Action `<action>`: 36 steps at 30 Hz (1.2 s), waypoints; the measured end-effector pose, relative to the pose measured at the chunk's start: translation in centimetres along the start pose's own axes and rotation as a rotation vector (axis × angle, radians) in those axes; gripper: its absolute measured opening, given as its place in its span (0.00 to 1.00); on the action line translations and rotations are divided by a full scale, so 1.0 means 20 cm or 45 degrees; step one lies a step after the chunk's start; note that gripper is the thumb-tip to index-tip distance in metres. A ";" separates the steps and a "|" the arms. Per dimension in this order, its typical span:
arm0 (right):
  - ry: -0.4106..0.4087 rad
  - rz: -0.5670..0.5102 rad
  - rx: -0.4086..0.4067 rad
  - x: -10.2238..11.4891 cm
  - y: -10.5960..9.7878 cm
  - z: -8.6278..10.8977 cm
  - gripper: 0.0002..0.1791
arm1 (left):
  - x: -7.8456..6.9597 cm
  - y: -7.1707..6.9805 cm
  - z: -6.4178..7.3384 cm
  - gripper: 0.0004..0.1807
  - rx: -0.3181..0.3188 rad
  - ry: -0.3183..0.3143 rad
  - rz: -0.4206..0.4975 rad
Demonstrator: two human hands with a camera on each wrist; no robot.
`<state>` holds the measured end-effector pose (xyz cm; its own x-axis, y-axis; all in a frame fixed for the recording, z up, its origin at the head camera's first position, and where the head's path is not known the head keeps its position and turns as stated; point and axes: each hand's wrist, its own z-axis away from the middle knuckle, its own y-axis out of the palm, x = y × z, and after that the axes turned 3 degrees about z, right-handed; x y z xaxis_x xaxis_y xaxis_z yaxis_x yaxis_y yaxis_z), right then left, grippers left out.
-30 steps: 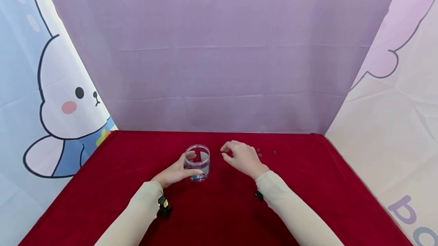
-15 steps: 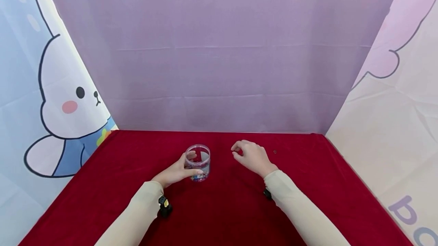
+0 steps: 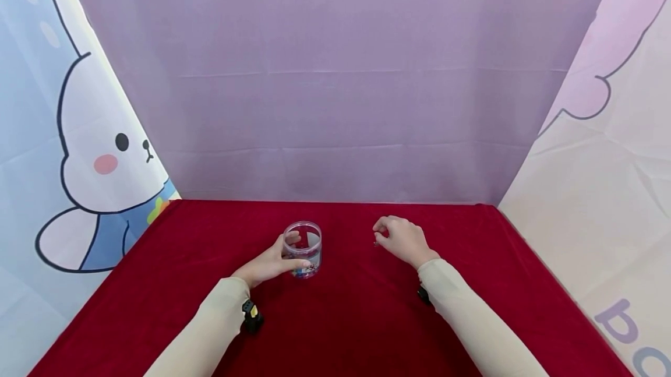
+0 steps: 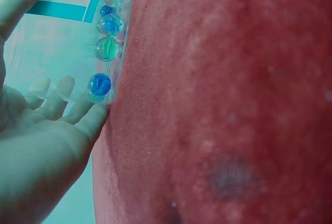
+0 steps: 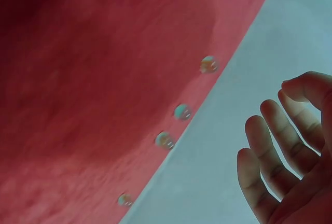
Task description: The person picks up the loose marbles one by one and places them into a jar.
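My left hand [image 3: 269, 261] grips a clear plastic jar [image 3: 314, 253] from its left side, thumb across the front and fingers round the back. The jar has no lid and stands upright on the red cloth. Through its wall, in the left wrist view, several glass marbles [image 4: 108, 49] with blue and green swirls show at the bottom. My right hand [image 3: 403, 240] hovers above the cloth with fingers loosely bent and nothing between them. In the right wrist view several marbles [image 5: 182, 112] lie on the cloth. One marble [image 3: 375, 243] peeks out below the right fingertips; the hand hides others.
A red cloth [image 3: 335, 324] covers the table up to its back edge. Behind it hangs a purple curtain [image 3: 335, 103]. Printed sheets flank both sides, a rabbit sheet [image 3: 89, 173] at left and a pale sheet [image 3: 592, 219] at right.
My right hand has moved to the right, away from the jar, and now covers most of the loose marbles in the head view. The left hand and jar have stayed put.
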<state>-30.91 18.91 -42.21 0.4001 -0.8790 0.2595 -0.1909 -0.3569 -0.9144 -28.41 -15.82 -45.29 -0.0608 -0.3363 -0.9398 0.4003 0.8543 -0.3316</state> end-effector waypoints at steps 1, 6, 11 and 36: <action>0.012 0.007 0.000 -0.01 0.00 0.00 0.07 | 0.00 0.00 0.00 0.51 0.000 -0.001 -0.001; 0.071 0.033 0.017 -0.08 0.01 0.01 0.06 | 0.00 0.00 0.00 0.50 0.000 -0.003 0.005; 0.109 0.037 0.050 -0.15 0.02 0.02 0.06 | 0.00 0.00 0.00 0.50 -0.006 -0.005 -0.005; 0.360 0.088 0.123 -0.44 -0.03 0.02 0.11 | 0.00 0.01 0.00 0.51 -0.020 -0.009 -0.012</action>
<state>-33.99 27.05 -44.18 0.1212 -0.9582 0.2590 -0.1177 -0.2730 -0.9548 -28.29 -15.72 -45.25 -0.0583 -0.3474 -0.9359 0.3856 0.8569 -0.3421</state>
